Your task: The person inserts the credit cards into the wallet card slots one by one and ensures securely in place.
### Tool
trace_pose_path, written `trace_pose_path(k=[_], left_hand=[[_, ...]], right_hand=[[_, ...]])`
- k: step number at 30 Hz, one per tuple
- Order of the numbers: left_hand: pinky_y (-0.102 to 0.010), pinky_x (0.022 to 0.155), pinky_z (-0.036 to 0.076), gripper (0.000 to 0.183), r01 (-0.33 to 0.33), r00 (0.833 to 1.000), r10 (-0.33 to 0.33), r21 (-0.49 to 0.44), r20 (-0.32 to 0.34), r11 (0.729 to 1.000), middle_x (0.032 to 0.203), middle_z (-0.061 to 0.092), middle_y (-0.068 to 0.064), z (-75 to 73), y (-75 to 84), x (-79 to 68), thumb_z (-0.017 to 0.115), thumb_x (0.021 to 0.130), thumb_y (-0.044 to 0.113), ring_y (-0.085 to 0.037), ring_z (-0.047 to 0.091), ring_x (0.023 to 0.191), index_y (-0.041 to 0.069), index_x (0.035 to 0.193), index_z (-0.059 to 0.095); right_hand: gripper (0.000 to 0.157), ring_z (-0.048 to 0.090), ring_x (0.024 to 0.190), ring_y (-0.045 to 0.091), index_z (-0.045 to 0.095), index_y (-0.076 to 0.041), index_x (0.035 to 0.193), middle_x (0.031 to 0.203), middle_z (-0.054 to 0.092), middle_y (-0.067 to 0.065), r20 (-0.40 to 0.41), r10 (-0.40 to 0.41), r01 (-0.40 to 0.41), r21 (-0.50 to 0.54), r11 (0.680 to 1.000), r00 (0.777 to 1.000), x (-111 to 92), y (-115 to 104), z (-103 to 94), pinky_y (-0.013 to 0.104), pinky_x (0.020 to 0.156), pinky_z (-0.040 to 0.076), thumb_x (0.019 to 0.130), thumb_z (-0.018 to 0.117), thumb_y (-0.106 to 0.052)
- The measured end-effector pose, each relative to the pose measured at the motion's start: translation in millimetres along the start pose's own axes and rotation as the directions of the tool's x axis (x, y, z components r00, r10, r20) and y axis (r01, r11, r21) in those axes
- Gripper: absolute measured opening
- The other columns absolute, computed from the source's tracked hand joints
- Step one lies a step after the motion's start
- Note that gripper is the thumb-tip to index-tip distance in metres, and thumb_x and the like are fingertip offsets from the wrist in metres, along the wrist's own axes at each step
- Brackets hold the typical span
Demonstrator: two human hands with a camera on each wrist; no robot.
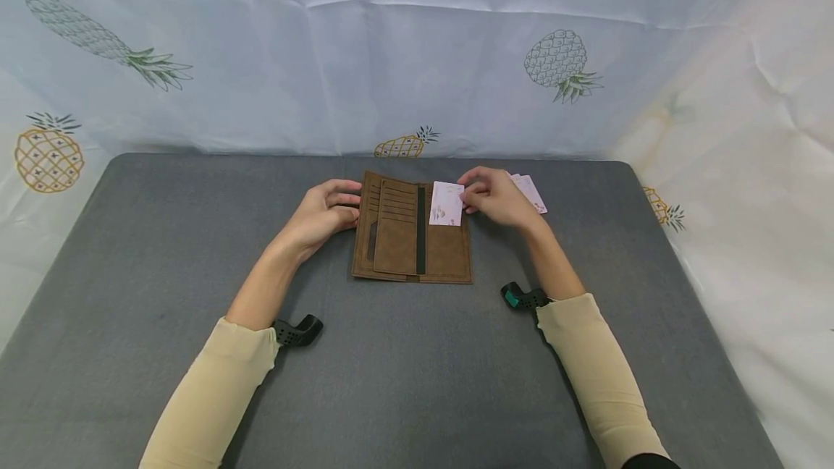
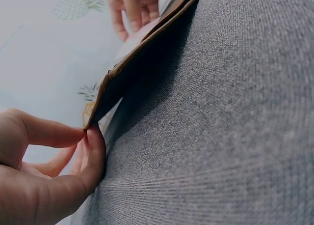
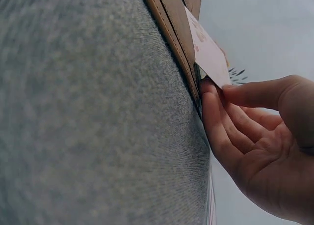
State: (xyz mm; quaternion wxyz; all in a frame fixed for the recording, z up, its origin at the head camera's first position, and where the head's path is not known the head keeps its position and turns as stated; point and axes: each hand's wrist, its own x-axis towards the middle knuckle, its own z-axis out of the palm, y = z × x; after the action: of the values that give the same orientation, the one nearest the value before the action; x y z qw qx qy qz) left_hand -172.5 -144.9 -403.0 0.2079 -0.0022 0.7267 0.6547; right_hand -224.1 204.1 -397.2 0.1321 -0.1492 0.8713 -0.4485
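The printed card point(image 1: 446, 204) is over the upper part of the right panel of an open brown wallet point(image 1: 395, 237), its right edge pinched between the thumb and fingers of the right hand point(image 1: 498, 197). In the right wrist view the card slants up from the leather, and the fingertips meet it near one corner. The left hand point(image 1: 323, 210) pinches the wallet's left edge between thumb and fingers, with a dark gap beneath the leather in the left wrist view. The wallet lies near the far edge of the grey table point(image 1: 391, 382), just in front of the pineapple-print cloth point(image 1: 391, 56), so there is little room behind it; the surface stretches well away on both sides and toward the person. More cards point(image 1: 531, 192) lie just right of the right hand, which partly covers them, so their number cannot be told. Whether any of the held card sits inside a pocket is also unclear. The wallet runs out of both wrist views, and the card's print is too small to read.
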Motion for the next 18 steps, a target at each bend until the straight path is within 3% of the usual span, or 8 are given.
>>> trace_pose_path(k=[8, 18], left_hand=[[-0.024, 0.095, 0.059, 0.06, 0.01, 1.0, -0.01, -0.001, -0.001, 1.0, 0.153, 0.05, -0.023, -0.3, -1.0, 0.3, 0.051, 0.107, -0.007, -0.023, 0.062, 0.12, 0.007, 0.164, 0.04], [-0.028, 0.1, 0.058, 0.058, 0.008, 1.0, -0.008, 0.027, -0.003, 1.0, 0.153, 0.05, -0.023, -0.7, -2.1, 1.5, 0.049, 0.108, -0.005, -0.025, 0.06, 0.122, 0.007, 0.164, 0.04]], right_hand=[[0.022, 0.073, 0.095, 0.032, 0.068, 0.003, 0.127, 0.111, 0.076, 0.025, 0.062, -0.018, 0.023, -0.074, 0.997, 0.998, -0.7, 0.6, 3.3, 0.025, 0.079, 0.055, 0.106, 0.064, -0.004], [0.021, 0.067, 0.099, 0.029, 0.07, 0.005, 0.123, 0.111, 0.07, 0.021, 0.116, -0.03, 0.044, -0.12, 0.992, 0.993, -1.3, -2.3, 5.6, 0.02, 0.08, 0.051, 0.104, 0.067, -0.003]])
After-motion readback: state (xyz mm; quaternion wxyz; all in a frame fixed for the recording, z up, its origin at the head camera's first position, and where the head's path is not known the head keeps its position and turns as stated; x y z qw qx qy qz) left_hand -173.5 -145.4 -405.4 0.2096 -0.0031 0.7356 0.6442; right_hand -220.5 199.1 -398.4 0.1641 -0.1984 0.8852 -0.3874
